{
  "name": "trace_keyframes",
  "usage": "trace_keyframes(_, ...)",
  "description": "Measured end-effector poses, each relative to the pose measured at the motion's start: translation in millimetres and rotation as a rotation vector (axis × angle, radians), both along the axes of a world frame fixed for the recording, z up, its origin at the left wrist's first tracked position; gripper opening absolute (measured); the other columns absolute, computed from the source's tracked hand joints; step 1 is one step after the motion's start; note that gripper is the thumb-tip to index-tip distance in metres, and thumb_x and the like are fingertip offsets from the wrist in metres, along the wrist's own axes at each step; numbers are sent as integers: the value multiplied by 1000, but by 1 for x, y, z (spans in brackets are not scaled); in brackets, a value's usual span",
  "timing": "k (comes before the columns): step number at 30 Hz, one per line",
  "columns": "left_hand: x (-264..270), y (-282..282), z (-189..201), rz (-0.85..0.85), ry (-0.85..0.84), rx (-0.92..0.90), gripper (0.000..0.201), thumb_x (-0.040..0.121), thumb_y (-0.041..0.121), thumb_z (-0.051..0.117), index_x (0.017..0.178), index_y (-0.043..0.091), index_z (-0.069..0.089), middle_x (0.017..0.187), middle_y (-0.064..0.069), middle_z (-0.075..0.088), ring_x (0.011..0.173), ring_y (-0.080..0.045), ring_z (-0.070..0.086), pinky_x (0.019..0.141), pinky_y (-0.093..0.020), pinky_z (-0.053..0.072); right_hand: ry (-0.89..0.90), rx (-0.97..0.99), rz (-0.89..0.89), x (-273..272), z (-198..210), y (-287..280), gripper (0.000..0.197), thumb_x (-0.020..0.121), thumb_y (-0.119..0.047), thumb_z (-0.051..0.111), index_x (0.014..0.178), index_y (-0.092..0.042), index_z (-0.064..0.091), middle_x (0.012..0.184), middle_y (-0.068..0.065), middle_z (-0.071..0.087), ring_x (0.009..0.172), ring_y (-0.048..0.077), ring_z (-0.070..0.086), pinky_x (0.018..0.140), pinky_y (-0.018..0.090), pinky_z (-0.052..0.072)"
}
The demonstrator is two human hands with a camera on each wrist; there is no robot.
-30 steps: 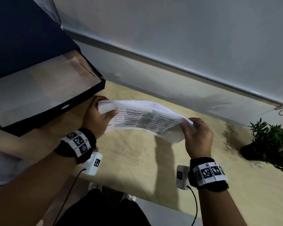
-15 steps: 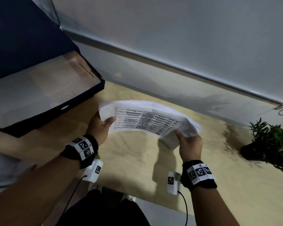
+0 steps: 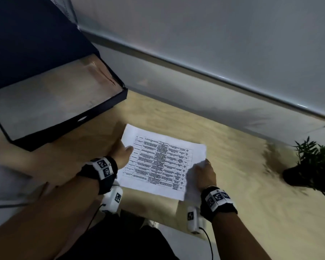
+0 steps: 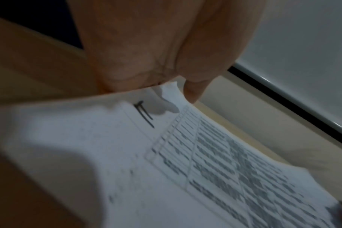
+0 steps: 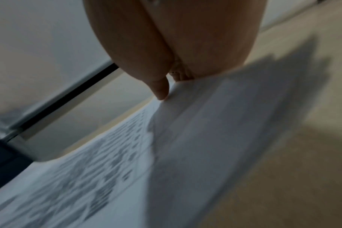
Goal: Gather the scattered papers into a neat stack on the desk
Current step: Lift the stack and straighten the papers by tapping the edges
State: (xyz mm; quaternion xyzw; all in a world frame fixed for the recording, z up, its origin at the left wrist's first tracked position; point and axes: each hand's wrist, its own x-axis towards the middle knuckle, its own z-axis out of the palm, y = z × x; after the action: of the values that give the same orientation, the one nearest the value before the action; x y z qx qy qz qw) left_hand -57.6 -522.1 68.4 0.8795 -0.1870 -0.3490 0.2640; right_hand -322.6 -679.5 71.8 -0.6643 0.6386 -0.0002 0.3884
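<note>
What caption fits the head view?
Both hands, left hand and right hand, hold the paper stack by its sides over the desk.

White papers (image 3: 163,162) printed with a black table; pale wood desk (image 3: 242,166); dark navy box (image 3: 36,59).

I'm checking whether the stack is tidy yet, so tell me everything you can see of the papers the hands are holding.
The papers are white sheets, the top one printed with a dark table of small text, too blurred to read. They lie nearly flat, low over the light wooden desk; whether they rest on it is unclear. The left hand holds the left edge, thumb on top. The right hand grips the near right corner, which curls up. Edges look roughly aligned; the sheet count cannot be told.
</note>
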Motion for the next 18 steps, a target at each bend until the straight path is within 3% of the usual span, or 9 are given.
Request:
trace_keyframes(2,-1,0,-1,20,31,21,69,97,34,45,147,-2,15,156,-23,25,143,-36,30,117,-44,27,-4,0,-11,-1,-3,2,44,99,-20,50,137,0,44,128,23,60,118,39,57,91,33,43)
trace_keyframes(5,1,-1,0,105,34,45,48,99,28,41,136,-2,32,139,-29,46,124,-44,49,104,-48,41,-46,-30,-41,-4,-5,-1,32,98,-14,47,127,-1,55,123,22,63,114,40,59,86,31,41)
trace_keyframes(14,-6,-6,8,99,-4,140,39,102,23,37,131,-2,36,143,-25,44,127,-42,48,99,-48,44,-139,-26,-131,-5,1,-9,24,95,-17,53,109,0,62,109,22,68,104,37,63,82,31,43)
trace_keyframes(18,-3,-5,13,134,11,71,44,101,24,40,139,3,33,148,-21,40,132,-40,43,101,-50,44,-244,93,-159,-7,4,-7,22,91,-24,58,104,-6,62,103,15,71,97,34,67,87,45,55)
